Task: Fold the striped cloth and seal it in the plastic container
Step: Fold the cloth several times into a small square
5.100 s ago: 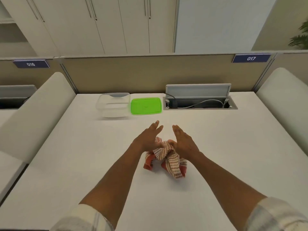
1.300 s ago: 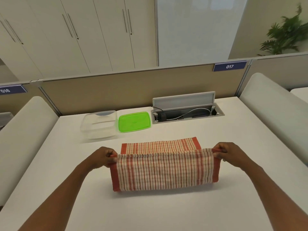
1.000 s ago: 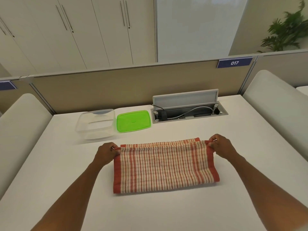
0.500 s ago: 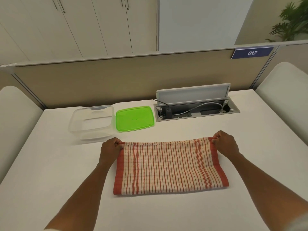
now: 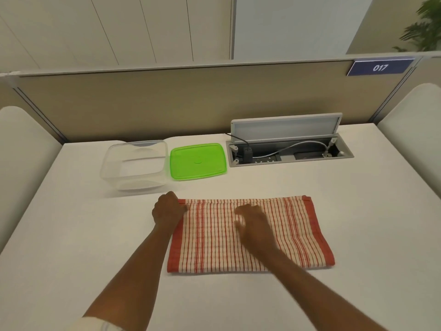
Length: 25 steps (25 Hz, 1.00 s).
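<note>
Head view, left to right: one clear container, open and empty, at the worktop's back left; just beside it one green lid, lying flat; further right one open cable tray set into the surface.

Nearer, one striped cloth, folded once, flat on the worktop, well apart from the container.

Left hand closed on the cloth's far left corner, pinching it down. Right hand blurred, fingers spread loose, holding nothing, over the cloth's middle; contact with the fabric unclear.

Changed within the last half second: right hand off the far right corner it gripped, now swept inward to the centre; far right corner lying free on the worktop. Left grip unchanged.

Likely meaning: first fold finished and being smoothed, cloth too long for the container as it lies, at least one more fold needed before packing and pressing on the lid. Two hands, both in shot.
</note>
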Each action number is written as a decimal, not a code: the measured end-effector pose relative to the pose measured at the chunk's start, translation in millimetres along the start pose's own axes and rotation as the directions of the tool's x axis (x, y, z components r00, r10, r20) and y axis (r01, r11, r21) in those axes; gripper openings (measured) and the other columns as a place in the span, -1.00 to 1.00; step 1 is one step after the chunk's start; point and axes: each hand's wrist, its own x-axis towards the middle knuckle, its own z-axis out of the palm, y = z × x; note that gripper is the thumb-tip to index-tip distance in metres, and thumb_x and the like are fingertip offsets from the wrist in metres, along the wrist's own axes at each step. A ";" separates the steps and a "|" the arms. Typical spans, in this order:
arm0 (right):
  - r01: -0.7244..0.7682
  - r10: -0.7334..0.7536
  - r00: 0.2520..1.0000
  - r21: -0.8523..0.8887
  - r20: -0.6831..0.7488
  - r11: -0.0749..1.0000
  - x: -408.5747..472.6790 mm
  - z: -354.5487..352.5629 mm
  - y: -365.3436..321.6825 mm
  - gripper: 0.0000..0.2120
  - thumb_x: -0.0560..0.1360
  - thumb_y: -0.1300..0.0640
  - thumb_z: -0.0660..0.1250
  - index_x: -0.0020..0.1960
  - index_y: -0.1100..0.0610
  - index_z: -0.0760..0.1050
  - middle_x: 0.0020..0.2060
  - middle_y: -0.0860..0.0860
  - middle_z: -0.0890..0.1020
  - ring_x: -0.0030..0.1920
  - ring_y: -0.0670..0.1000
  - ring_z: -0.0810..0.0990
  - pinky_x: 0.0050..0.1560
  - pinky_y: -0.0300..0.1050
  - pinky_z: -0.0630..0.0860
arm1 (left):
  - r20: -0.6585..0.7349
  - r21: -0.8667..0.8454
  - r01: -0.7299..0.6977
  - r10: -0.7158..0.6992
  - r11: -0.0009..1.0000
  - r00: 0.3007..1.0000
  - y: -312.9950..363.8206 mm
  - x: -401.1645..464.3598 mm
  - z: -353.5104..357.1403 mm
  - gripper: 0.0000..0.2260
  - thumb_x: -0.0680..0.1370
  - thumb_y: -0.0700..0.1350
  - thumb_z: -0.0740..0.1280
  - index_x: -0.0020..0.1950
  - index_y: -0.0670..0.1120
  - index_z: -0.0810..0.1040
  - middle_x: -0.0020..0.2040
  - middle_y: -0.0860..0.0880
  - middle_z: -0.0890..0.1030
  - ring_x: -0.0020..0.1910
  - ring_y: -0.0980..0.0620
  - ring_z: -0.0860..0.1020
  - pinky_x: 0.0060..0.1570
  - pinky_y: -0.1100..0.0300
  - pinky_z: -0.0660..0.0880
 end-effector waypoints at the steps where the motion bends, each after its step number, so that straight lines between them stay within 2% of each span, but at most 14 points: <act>1: 0.074 -0.075 0.993 0.022 0.095 0.997 -8.6 15.8 -25.7 -0.71 0.50 0.04 0.37 0.21 0.02 0.49 0.14 -0.04 0.59 0.14 -0.05 0.48 0.24 0.01 0.47 | 0.016 -0.014 0.028 -0.028 1.000 0.999 2.4 -0.1 0.5 -0.61 0.38 0.10 0.50 0.07 -0.11 0.60 0.07 -0.11 0.64 0.08 -0.17 0.60 0.02 0.02 0.51; 3: 0.177 -0.175 0.948 0.017 0.265 0.984 -25.3 45.2 -67.7 -0.61 0.49 -0.09 0.37 0.25 0.03 0.46 0.16 -0.03 0.59 0.12 -0.02 0.50 0.21 0.00 0.47 | 0.040 -0.058 0.074 -0.072 0.996 0.997 7.5 -1.8 0.7 -0.66 0.41 0.06 0.49 0.06 -0.13 0.61 0.08 -0.13 0.64 0.10 -0.19 0.60 0.02 0.05 0.49; 5: 0.257 -0.221 0.907 -0.054 0.359 0.965 -39.4 69.9 -90.9 -0.47 0.43 -0.18 0.40 0.28 0.06 0.39 0.17 0.02 0.58 0.10 0.06 0.52 0.17 0.05 0.45 | 0.053 -0.091 0.085 -0.080 0.992 0.995 10.2 -4.0 1.8 -0.70 0.44 0.02 0.46 0.07 -0.13 0.61 0.09 -0.14 0.64 0.12 -0.20 0.59 0.03 0.05 0.49; 8: 0.310 -0.212 0.882 -0.179 0.421 0.934 -52.6 95.4 -90.9 -0.40 0.38 -0.12 0.47 0.29 0.08 0.33 0.16 0.06 0.55 0.09 0.12 0.52 0.16 0.12 0.44 | 0.070 -0.129 0.061 -0.052 0.990 0.996 7.0 -4.6 4.7 -0.74 0.45 -0.06 0.43 0.09 -0.15 0.61 0.09 -0.16 0.64 0.11 -0.20 0.59 0.02 0.04 0.51; 11: 0.343 -0.238 0.895 -0.242 0.376 0.907 -59.3 109.6 -79.9 -0.59 0.43 0.07 0.46 0.21 0.12 0.41 0.08 0.08 0.59 0.03 0.13 0.56 0.10 0.16 0.55 | 0.088 -0.225 0.076 -0.058 0.971 0.994 2.3 -0.1 6.7 -0.76 0.42 -0.17 0.41 0.09 -0.14 0.62 0.09 -0.15 0.65 0.12 -0.19 0.59 0.06 0.04 0.52; 14: 0.366 -0.281 0.911 -0.279 0.302 0.888 -59.1 114.5 -76.9 -0.73 0.50 0.15 0.40 0.17 0.14 0.48 -0.02 0.10 0.65 -0.10 0.12 0.64 -0.02 0.13 0.64 | 0.110 -0.289 0.084 -0.054 0.954 0.992 1.1 4.4 6.8 -0.75 0.40 -0.21 0.42 0.06 -0.10 0.62 0.09 -0.12 0.65 0.13 -0.17 0.59 0.05 0.07 0.50; 17: 0.344 -0.272 0.916 -0.227 0.295 0.911 -59.7 110.2 -85.1 -0.72 0.58 0.18 0.28 0.28 0.16 0.40 0.03 0.16 0.63 -0.07 0.16 0.64 0.04 0.09 0.60 | 0.111 -0.321 0.074 -0.040 0.944 0.993 -4.2 7.3 5.7 -0.71 0.39 -0.20 0.44 0.09 -0.05 0.56 0.12 -0.09 0.62 0.15 -0.14 0.56 0.00 0.12 0.42; 20: 0.297 -0.237 0.925 -0.179 0.297 0.938 -62.9 102.3 -92.8 -0.69 0.60 0.21 0.22 0.33 0.16 0.33 0.05 0.15 0.62 -0.10 0.14 0.63 0.01 0.02 0.58 | 0.092 -0.309 0.068 -0.041 0.949 0.995 -12.3 10.5 3.3 -0.67 0.39 -0.19 0.45 0.13 -0.02 0.55 0.14 -0.11 0.61 0.16 -0.15 0.56 0.02 0.10 0.43; 24: 0.158 -0.141 0.954 -0.042 0.265 0.987 -63.3 89.4 -107.7 -0.77 0.59 0.24 0.16 0.23 0.10 0.33 0.00 0.09 0.59 -0.12 0.12 0.61 -0.14 0.00 0.57 | -0.032 -0.352 0.035 -0.050 0.936 0.998 -6.1 1.6 -12.9 -0.73 0.46 -0.11 0.39 0.16 -0.02 0.54 0.14 -0.14 0.62 0.16 -0.18 0.56 0.09 0.04 0.47; 25: 0.109 -0.105 0.969 -0.008 0.222 0.994 -65.2 85.7 -110.6 -0.79 0.60 0.22 0.15 0.22 0.07 0.34 -0.01 0.06 0.59 -0.14 0.07 0.61 -0.17 -0.07 0.56 | -0.072 -0.362 0.020 -0.050 0.932 0.996 0.8 -5.3 -19.1 -0.75 0.49 -0.08 0.37 0.16 -0.02 0.54 0.15 -0.14 0.62 0.16 -0.19 0.56 0.09 0.03 0.47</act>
